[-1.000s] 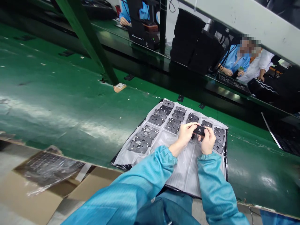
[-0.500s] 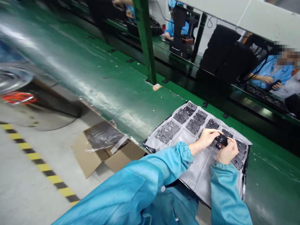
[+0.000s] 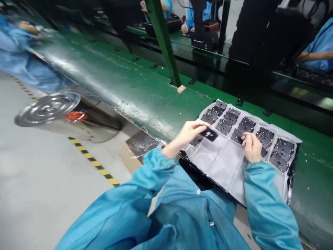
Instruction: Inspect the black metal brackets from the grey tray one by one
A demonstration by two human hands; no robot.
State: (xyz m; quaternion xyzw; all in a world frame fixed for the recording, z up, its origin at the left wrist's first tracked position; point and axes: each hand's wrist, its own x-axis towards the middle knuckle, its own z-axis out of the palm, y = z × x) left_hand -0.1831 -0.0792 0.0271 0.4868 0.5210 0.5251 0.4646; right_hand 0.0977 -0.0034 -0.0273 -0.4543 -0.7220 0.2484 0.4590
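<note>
- slanting green post
- round metal lid (ridged and shiny)
- yellow-and-black striped tape on the floor
- cardboard box, partly hidden
- co-worker in blue, far left

Black plate: one end covered by left hand, pale marks blurred. Right hand hides parts of the dark plates toward the far edge of the tray; whether it grips one cannot be told. Carton below near edge of bench, partly hidden by left sleeve.
</note>
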